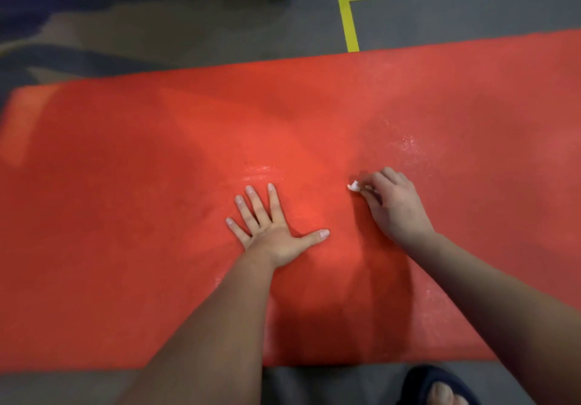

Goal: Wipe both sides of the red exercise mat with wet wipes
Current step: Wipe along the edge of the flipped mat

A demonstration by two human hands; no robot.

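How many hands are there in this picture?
2. The left hand lies flat, fingers spread, on the red mat near its middle. The right hand is just to its right over the mat, pinching a small white wipe.

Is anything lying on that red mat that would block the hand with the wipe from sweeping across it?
Only the person's own left hand, pressed flat on the red mat just left of the wet wipe that the right hand pinches. Nothing else visible lies on the mat.
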